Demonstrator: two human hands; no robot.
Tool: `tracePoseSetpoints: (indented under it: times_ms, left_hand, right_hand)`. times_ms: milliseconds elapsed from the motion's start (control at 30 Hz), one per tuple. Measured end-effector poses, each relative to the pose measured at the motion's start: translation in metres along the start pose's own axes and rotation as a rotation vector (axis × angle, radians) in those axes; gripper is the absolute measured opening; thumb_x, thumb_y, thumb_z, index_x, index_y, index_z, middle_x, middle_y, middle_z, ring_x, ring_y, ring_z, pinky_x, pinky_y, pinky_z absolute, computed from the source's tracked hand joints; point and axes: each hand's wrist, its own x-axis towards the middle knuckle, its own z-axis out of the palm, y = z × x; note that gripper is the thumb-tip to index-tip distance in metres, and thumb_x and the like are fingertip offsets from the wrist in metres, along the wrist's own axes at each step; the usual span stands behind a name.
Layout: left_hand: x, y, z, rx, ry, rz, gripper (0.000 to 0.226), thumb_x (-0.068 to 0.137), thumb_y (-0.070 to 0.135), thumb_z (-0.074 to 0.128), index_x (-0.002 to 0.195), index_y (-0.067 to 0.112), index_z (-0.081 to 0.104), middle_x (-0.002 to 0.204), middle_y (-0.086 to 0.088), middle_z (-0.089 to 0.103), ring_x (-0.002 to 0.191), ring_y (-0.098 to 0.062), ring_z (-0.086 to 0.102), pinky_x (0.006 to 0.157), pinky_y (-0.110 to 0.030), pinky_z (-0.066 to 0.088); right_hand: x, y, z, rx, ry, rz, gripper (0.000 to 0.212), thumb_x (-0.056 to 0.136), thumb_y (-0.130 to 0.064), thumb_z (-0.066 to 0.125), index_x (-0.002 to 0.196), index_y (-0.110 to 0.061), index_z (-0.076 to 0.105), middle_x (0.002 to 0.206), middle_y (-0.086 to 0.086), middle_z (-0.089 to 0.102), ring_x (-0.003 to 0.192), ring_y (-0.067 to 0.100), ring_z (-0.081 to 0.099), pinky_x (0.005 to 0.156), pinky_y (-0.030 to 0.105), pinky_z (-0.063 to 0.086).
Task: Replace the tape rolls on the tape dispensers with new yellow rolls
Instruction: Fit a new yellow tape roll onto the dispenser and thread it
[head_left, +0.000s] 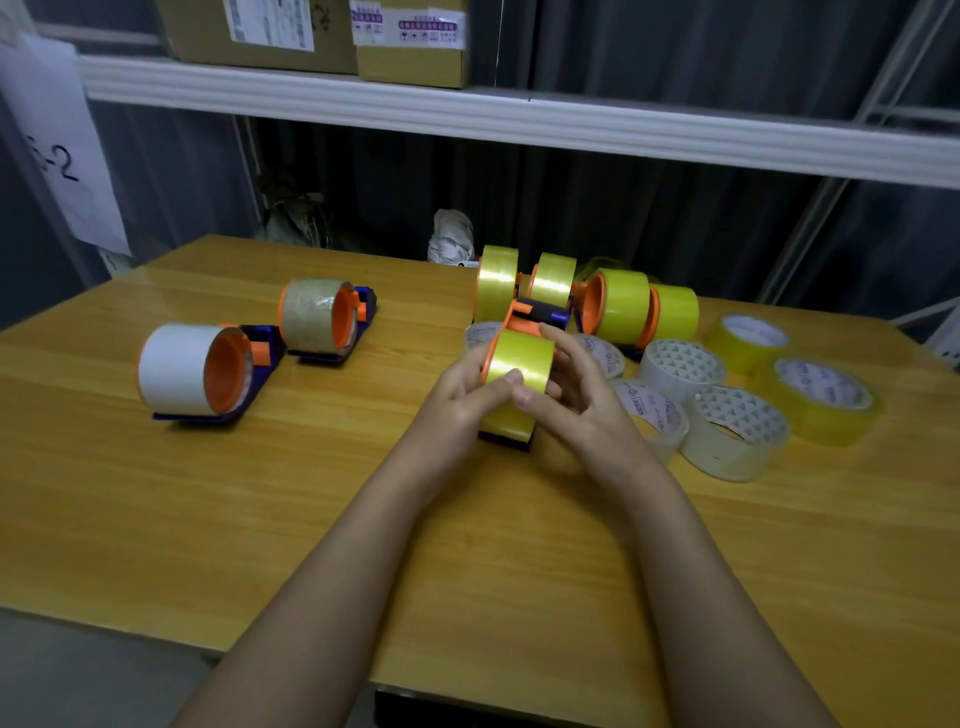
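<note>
In the middle of the frame, on the wooden table (311, 519), a person holds a tape dispenser (524, 319) that carries a yellow roll (519, 364). The left hand (457, 400) grips the roll from the left, thumb on top. The right hand (566, 389) grips it from the right, fingers curled around it. At the left stand two dispensers, one with a white roll (174, 369) and one with a brown roll (311, 319). Behind the hands are more yellow dispensers (618, 306). Loose clear rolls (732, 441) lie at the right.
</note>
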Motion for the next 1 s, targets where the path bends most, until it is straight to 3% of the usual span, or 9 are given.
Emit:
tracePoseSetpoints:
  times_ms: [100, 267, 367, 600, 700, 767, 867, 933, 1000]
  left_hand:
    - [0.002, -0.001, -0.003, -0.072, 0.037, -0.02, 0.032, 0.083, 0.022, 0.053, 0.114, 0.023, 0.06, 0.096, -0.005, 0.069, 0.094, -0.02, 0.064, 0.084, -0.032, 0.049]
    - [0.0041, -0.0013, -0.0028, -0.228, 0.048, -0.066, 0.036, 0.078, 0.019, 0.045, 0.111, 0.014, 0.057, 0.078, -0.01, 0.068, 0.069, -0.024, 0.064, 0.064, -0.031, 0.051]
    - [0.0052, -0.0028, -0.0033, -0.235, 0.067, -0.082, 0.037, 0.078, 0.019, 0.043, 0.112, 0.014, 0.056, 0.077, -0.01, 0.066, 0.066, -0.024, 0.063, 0.059, -0.03, 0.05]
    - [0.0042, -0.0043, -0.0037, -0.118, 0.079, -0.064, 0.044, 0.073, 0.016, 0.042, 0.115, 0.017, 0.058, 0.085, -0.011, 0.064, 0.078, -0.028, 0.059, 0.073, -0.039, 0.047]
    - [0.0042, -0.0043, -0.0048, -0.07, 0.082, -0.052, 0.046, 0.074, 0.017, 0.041, 0.117, 0.018, 0.058, 0.089, -0.01, 0.065, 0.085, -0.026, 0.06, 0.079, -0.042, 0.046]
    - [0.0034, -0.0041, -0.0034, -0.046, 0.085, -0.048, 0.044, 0.076, 0.018, 0.043, 0.117, 0.017, 0.059, 0.094, -0.011, 0.066, 0.092, -0.026, 0.06, 0.084, -0.044, 0.045]
    - [0.0032, -0.0035, -0.0017, -0.06, 0.073, -0.054, 0.042, 0.077, 0.017, 0.044, 0.116, 0.019, 0.059, 0.095, -0.009, 0.068, 0.093, -0.023, 0.062, 0.083, -0.039, 0.047]
    - [0.004, -0.0025, -0.0028, -0.072, 0.102, -0.045, 0.042, 0.076, 0.017, 0.043, 0.115, 0.019, 0.058, 0.097, -0.014, 0.065, 0.091, -0.028, 0.061, 0.081, -0.042, 0.046]
    - [0.0047, -0.0013, -0.005, -0.12, 0.133, -0.031, 0.041, 0.075, 0.017, 0.041, 0.113, 0.016, 0.058, 0.092, -0.013, 0.066, 0.085, -0.028, 0.062, 0.078, -0.041, 0.048]
  right_hand:
    - [0.0007, 0.0014, 0.0029, -0.011, 0.01, 0.023, 0.082, 0.07, -0.046, 0.081, 0.139, -0.047, 0.037, 0.141, -0.005, 0.044, 0.122, 0.01, 0.054, 0.091, 0.032, 0.055]
    - [-0.0017, -0.0007, 0.0058, -0.023, 0.018, -0.063, 0.084, 0.068, -0.021, 0.087, 0.136, -0.041, 0.042, 0.14, -0.008, 0.041, 0.129, 0.011, 0.046, 0.096, 0.035, 0.053]
    - [-0.0022, -0.0006, 0.0073, -0.076, 0.01, -0.107, 0.085, 0.068, -0.022, 0.087, 0.138, -0.039, 0.042, 0.144, -0.007, 0.039, 0.133, 0.011, 0.041, 0.1, 0.036, 0.05]
    - [-0.0035, -0.002, 0.0084, -0.072, 0.043, -0.099, 0.08, 0.071, -0.022, 0.086, 0.136, -0.042, 0.045, 0.138, -0.009, 0.044, 0.127, 0.009, 0.047, 0.094, 0.037, 0.055]
    - [-0.003, -0.0013, 0.0071, -0.105, 0.061, -0.072, 0.079, 0.072, -0.032, 0.083, 0.138, -0.045, 0.042, 0.136, -0.01, 0.049, 0.121, 0.006, 0.053, 0.093, 0.036, 0.055]
    - [-0.0026, -0.0009, 0.0077, -0.115, 0.081, -0.038, 0.081, 0.072, -0.045, 0.079, 0.141, -0.048, 0.037, 0.138, -0.01, 0.049, 0.116, 0.002, 0.056, 0.094, 0.036, 0.054]
    - [-0.0015, -0.0016, 0.0077, -0.077, 0.107, 0.005, 0.093, 0.072, -0.056, 0.071, 0.147, -0.054, 0.015, 0.14, -0.008, 0.049, 0.109, -0.001, 0.06, 0.088, 0.032, 0.056]
    - [-0.0013, -0.0016, 0.0049, -0.031, 0.075, 0.0, 0.098, 0.074, -0.052, 0.075, 0.145, -0.058, 0.008, 0.144, -0.008, 0.043, 0.111, 0.003, 0.061, 0.085, 0.027, 0.056]
    - [-0.0028, -0.0024, 0.0039, -0.041, 0.025, 0.002, 0.101, 0.071, -0.042, 0.08, 0.145, -0.058, 0.013, 0.146, -0.01, 0.035, 0.117, 0.007, 0.056, 0.082, 0.02, 0.054]
